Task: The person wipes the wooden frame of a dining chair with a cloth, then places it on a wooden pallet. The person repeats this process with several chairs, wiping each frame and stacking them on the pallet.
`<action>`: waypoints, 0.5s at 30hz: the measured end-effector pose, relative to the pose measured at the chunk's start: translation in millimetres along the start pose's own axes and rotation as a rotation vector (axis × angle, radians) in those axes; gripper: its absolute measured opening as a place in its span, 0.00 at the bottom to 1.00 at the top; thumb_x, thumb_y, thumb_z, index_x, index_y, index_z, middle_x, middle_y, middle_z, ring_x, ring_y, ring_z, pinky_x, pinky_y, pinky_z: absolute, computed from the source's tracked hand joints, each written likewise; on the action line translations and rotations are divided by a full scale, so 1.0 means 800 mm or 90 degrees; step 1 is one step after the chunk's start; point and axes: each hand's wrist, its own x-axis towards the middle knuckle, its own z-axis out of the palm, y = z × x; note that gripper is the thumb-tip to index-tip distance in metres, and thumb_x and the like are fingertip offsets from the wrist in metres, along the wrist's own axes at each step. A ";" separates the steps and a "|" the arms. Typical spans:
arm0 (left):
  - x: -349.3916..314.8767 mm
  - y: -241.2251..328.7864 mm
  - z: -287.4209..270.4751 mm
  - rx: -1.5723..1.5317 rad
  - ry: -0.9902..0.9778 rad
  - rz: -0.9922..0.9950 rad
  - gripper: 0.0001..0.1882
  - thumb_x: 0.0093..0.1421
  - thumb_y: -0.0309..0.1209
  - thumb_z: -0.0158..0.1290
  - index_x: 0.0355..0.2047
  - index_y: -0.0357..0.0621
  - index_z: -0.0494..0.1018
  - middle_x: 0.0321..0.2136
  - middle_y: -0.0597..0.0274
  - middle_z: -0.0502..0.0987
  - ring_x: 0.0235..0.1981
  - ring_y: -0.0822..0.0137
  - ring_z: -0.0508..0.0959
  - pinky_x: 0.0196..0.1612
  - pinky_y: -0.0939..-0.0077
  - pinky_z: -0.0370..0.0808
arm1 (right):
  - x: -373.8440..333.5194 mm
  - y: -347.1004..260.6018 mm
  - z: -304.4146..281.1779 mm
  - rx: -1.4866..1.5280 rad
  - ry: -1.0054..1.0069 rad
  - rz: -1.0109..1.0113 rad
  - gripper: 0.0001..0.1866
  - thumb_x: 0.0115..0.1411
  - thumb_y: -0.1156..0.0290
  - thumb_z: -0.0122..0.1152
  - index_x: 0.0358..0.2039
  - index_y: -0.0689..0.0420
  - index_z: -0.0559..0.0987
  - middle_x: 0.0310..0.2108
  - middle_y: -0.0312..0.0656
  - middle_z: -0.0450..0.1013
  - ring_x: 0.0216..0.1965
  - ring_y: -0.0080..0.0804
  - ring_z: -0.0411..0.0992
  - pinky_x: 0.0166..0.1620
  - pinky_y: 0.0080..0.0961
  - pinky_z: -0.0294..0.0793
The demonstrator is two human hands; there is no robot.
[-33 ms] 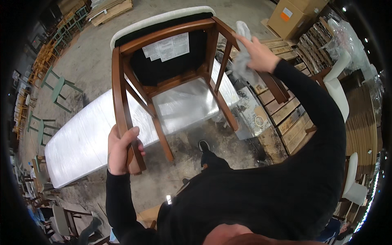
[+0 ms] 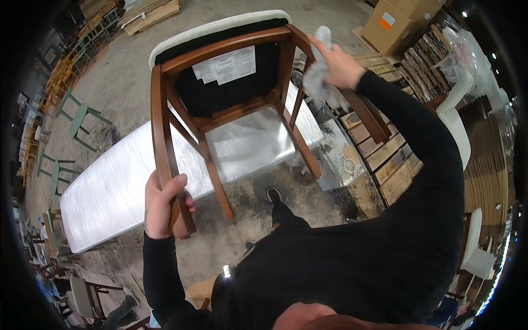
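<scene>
A chair with a brown wooden frame [image 2: 225,44] and a pale upholstered seat edge [image 2: 220,27] is tipped over, its black underside [image 2: 225,91] and white paper labels [image 2: 225,65] facing me. It rests on a plastic-wrapped slab [image 2: 121,181]. My left hand [image 2: 164,204] is wrapped around the left chair leg [image 2: 161,121] close to its free end. On the right chair leg [image 2: 369,118], my right hand [image 2: 341,67] presses a whitish rag [image 2: 318,77] against the wood; its fingers point toward the seat.
To the right lies a wooden pallet [image 2: 396,170], with a cardboard box [image 2: 393,27] beyond it. Pale upholstered chairs [image 2: 455,124] and stacked brown sheets [image 2: 489,181] stand farther right. Green chairs [image 2: 82,121] are on the floor at left. My foot [image 2: 273,195] is below the chair.
My right hand and the rag have shifted slightly left and up along the right chair leg. My left hand keeps its hold, and the chair has barely moved.
</scene>
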 end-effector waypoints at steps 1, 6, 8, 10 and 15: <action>-0.001 0.000 0.002 -0.003 0.003 -0.001 0.23 0.57 0.33 0.60 0.45 0.34 0.62 0.26 0.59 0.69 0.18 0.69 0.75 0.18 0.74 0.76 | 0.048 -0.001 0.012 -0.029 0.004 0.047 0.59 0.46 0.70 0.66 0.74 0.43 0.41 0.45 0.69 0.69 0.42 0.68 0.75 0.47 0.49 0.77; -0.003 0.006 0.007 -0.008 0.047 -0.016 0.25 0.55 0.32 0.61 0.47 0.35 0.62 0.27 0.59 0.69 0.18 0.68 0.75 0.18 0.72 0.75 | 0.216 0.007 0.034 0.044 0.025 0.153 0.63 0.40 0.60 0.73 0.70 0.69 0.46 0.42 0.65 0.77 0.45 0.57 0.78 0.49 0.41 0.78; -0.004 0.008 0.009 -0.014 0.053 -0.017 0.25 0.55 0.31 0.61 0.48 0.35 0.62 0.27 0.58 0.70 0.18 0.67 0.75 0.19 0.71 0.75 | 0.226 0.012 0.041 0.056 -0.005 0.145 0.59 0.41 0.62 0.72 0.68 0.74 0.50 0.45 0.67 0.76 0.45 0.57 0.78 0.48 0.39 0.79; -0.003 0.009 0.010 -0.019 0.048 -0.018 0.26 0.55 0.30 0.61 0.49 0.35 0.61 0.27 0.58 0.70 0.18 0.67 0.74 0.19 0.70 0.75 | 0.216 0.015 0.048 -0.077 0.024 -0.018 0.43 0.47 0.74 0.64 0.62 0.74 0.59 0.45 0.62 0.74 0.44 0.58 0.77 0.46 0.39 0.79; -0.006 0.006 0.006 -0.031 0.064 -0.018 0.29 0.55 0.28 0.61 0.53 0.33 0.60 0.27 0.57 0.71 0.18 0.66 0.75 0.18 0.69 0.75 | 0.182 -0.025 0.050 -0.072 0.227 -0.074 0.27 0.51 0.76 0.60 0.53 0.59 0.69 0.49 0.48 0.68 0.56 0.47 0.66 0.53 0.55 0.65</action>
